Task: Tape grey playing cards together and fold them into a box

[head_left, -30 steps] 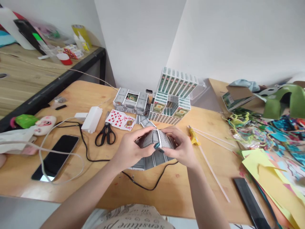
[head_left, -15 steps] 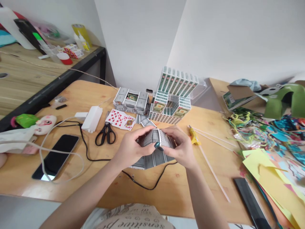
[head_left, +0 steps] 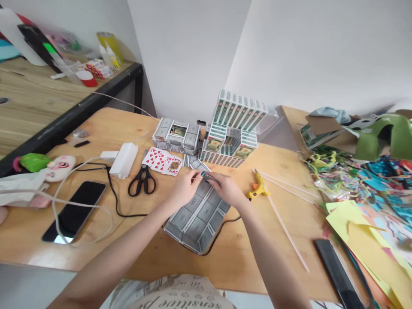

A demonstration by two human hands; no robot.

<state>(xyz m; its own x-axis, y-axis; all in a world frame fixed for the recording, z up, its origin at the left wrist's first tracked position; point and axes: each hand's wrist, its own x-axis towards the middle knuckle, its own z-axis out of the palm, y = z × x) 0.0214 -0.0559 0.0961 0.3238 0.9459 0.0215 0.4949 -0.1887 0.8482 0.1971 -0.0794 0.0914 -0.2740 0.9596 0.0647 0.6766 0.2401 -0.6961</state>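
Observation:
A long grey piece built of joined playing cards, backs outward, lies at an angle on the table in front of me. Its borders slope down around a flatter, seamed middle. At its far end my left hand pinches the edge, fingers closed. My right hand grips the same end from the other side, its fingertips close to the left ones. The hands hide most of that far edge. Just beyond them lie loose grey-backed cards and face-up heart cards.
Behind stand a grey card-covered block and a stepped stack of card boxes. Black scissors, a phone and cables lie left. A yellow glue gun, its glue stick and coloured paper scraps are right.
The card piece has turned from tilted up in my hands to lying lengthwise with its top showing. Both hands have moved to its far end and closer together.

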